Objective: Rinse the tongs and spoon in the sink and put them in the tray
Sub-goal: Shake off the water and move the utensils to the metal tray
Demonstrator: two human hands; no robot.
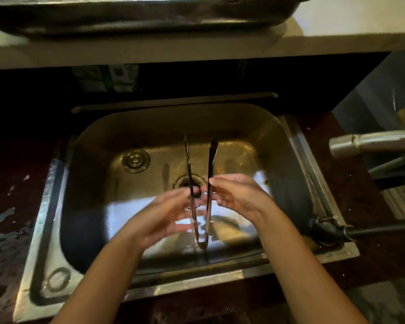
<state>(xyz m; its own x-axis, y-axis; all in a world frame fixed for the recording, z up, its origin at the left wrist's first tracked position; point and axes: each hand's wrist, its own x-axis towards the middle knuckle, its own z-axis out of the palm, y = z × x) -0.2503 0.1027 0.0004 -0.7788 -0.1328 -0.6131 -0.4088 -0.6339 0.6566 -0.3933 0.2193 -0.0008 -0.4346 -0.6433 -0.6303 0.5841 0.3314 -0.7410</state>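
Note:
Metal tongs (pixel 211 164) are held over the steel sink (pixel 98 141), arms spread and pointing away from me, hinge end toward me. My left hand (pixel 166 213) lies against the left arm of the tongs, blurred, fingers extended. My right hand (pixel 234 192) touches the right arm with its fingertips. A steel tray (pixel 150 17) rests on the white ledge above the sink. No spoon is visible.
A drain (pixel 185 182) sits in the middle of the sink, a round plug (pixel 135 160) to its left. A faucet spout (pixel 369 143) juts in from the right, and a dark hose fitting (pixel 332 230) sits at the right rim. Wet dark counter lies on both sides.

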